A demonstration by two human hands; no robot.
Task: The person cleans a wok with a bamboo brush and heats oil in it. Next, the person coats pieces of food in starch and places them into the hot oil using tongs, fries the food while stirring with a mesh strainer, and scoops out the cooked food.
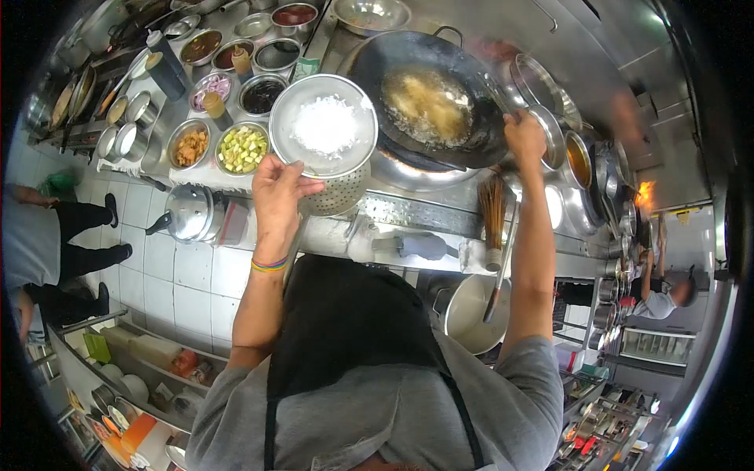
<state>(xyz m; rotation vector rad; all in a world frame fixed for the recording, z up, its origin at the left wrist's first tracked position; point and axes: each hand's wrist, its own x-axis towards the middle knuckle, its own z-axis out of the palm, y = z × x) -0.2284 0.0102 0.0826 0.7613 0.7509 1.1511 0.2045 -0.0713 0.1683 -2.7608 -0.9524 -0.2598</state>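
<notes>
On my screen, the left hand pinches the rim of a round bowl of white powder, upper centre of the frame. Just right of it, golden oil froths in a black wok. The right hand is at the wok's right edge, fingers bent; I cannot tell what it grips. Diced green vegetables sit upper left.

Food in wok, indistinct
</notes>
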